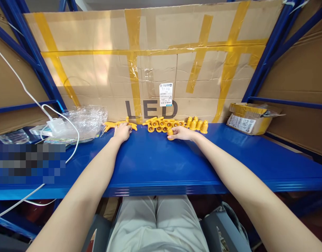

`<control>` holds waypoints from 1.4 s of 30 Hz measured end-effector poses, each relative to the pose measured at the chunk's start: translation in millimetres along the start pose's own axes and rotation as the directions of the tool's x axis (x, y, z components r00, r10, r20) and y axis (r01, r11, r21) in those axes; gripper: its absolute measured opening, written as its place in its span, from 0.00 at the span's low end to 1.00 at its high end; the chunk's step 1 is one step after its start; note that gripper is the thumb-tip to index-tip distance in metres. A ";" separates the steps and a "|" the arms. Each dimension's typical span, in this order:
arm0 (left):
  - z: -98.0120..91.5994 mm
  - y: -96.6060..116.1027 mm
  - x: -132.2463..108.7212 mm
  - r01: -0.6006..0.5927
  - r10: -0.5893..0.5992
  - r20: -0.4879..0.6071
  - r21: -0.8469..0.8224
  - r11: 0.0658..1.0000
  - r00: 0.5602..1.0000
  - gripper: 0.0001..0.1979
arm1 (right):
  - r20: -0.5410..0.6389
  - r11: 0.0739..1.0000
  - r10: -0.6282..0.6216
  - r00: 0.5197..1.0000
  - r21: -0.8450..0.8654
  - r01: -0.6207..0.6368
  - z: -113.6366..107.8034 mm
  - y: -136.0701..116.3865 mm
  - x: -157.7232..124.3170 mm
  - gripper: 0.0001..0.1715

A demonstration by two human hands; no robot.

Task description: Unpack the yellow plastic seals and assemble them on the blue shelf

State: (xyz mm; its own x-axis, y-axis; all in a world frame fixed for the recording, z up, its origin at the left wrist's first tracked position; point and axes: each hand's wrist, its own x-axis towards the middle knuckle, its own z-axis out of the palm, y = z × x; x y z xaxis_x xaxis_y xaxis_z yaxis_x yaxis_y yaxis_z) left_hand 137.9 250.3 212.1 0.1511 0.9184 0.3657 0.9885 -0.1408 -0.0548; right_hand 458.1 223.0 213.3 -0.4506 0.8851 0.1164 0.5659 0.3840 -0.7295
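Observation:
On the blue shelf, my left hand [122, 132] reaches into a small heap of yellow pieces [111, 125] at centre left; its fingers are bent, and what they grip, if anything, is hidden. My right hand [179, 133] is closed on a yellow cup-shaped piece [170, 133], just in front of a group of similar pieces [158, 128] lying with their open ends toward me. Several more yellow pieces stand upright [204, 127] to the right of that group, behind my right hand.
Clear plastic bags [84, 120] and a white plug with cable [57, 126] lie on the left. A small open carton [248, 120] sits back right. A large taped cardboard sheet [105, 77] backs the blue shelf [161, 164].

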 end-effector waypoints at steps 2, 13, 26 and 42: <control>-3.9 1.9 -0.2 0.012 -0.015 -0.089 -0.041 0.999 0.996 0.16 | 0.006 1.000 0.012 1.000 0.012 -0.012 -0.4 0.8 -0.1 0.21; -27.5 38.1 -5.9 -0.133 0.124 -0.213 -0.029 0.991 0.969 0.17 | -0.002 0.999 0.027 1.000 -0.042 -0.027 -2.2 2.1 1.5 0.19; -13.1 64.9 -13.4 -0.382 0.397 0.054 -0.181 0.906 0.916 0.25 | -0.006 0.996 0.032 0.999 -0.089 -0.032 -2.0 1.8 1.6 0.19; -13.3 14.6 -0.2 -0.043 0.138 0.339 -0.273 0.961 0.931 0.34 | 0.019 0.997 -0.006 1.000 -0.073 0.007 -2.1 0.4 0.1 0.17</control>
State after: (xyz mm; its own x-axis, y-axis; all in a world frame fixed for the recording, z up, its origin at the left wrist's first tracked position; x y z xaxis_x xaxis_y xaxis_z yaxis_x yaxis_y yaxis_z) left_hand 152.2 243.2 223.6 0.2770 0.9607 0.0179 0.9434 -0.2754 0.1850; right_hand 459.7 223.8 214.5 -0.4669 0.8777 0.1081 0.6116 0.4088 -0.6774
